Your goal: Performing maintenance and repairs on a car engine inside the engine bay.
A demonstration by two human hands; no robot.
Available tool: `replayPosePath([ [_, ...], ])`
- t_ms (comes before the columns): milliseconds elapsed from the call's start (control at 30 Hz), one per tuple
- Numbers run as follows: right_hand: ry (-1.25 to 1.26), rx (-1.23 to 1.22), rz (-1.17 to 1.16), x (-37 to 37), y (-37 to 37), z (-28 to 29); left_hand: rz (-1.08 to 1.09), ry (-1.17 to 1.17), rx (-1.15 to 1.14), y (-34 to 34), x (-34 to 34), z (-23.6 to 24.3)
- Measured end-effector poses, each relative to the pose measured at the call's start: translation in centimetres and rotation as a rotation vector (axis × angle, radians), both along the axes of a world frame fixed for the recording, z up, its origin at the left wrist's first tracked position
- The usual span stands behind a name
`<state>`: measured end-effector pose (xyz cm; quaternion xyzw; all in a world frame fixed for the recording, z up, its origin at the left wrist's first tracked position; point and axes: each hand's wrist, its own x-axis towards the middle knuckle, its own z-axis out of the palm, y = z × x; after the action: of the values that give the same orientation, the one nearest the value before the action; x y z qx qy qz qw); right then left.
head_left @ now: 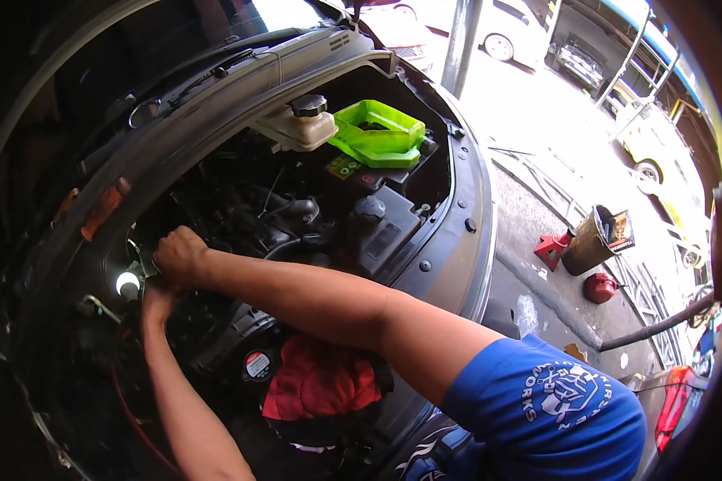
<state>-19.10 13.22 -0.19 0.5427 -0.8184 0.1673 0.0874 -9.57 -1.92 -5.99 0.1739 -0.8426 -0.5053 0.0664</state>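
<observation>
Both my arms reach into the dark engine bay of a car. My right hand (182, 255) is curled into a fist at the left side of the bay, its knuckles up; what it grips is hidden from me. Just below it, my left hand (160, 293) is in shadow and partly covered by the right, so its fingers do not show. A bright work light (127, 284) shines right beside both hands. Black hoses and engine parts (285, 216) lie to the right of my right hand.
A red cloth (322, 381) lies on the near side, beside a round cap with a white label (257, 365). A bright green tray (377, 132) rests on the battery, next to a fluid reservoir (298, 127). On the floor stand a bin (588, 244), a red jack stand (550, 250) and a red container (600, 288).
</observation>
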Motion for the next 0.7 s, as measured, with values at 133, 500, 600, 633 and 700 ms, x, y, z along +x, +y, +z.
replayPosePath([
  [133,0.008,-0.014,0.071,-0.2,0.4,0.4,-0.035,0.046,-0.064,-0.6,0.0,-0.5],
  [500,-0.002,-0.045,0.043,0.0,0.4,0.2,-0.014,0.003,-0.110,-0.1,0.3,0.0],
  [600,-0.033,-0.049,0.092,-0.1,0.4,0.3,0.003,0.091,0.130,-0.4,0.5,-0.6],
  [633,-0.060,-0.044,0.113,-0.2,0.4,0.2,0.011,0.119,0.221,-0.6,0.4,-0.7],
  [700,-0.047,-0.055,0.104,-0.1,0.4,0.0,0.035,0.094,0.080,-0.8,0.2,-0.6],
])
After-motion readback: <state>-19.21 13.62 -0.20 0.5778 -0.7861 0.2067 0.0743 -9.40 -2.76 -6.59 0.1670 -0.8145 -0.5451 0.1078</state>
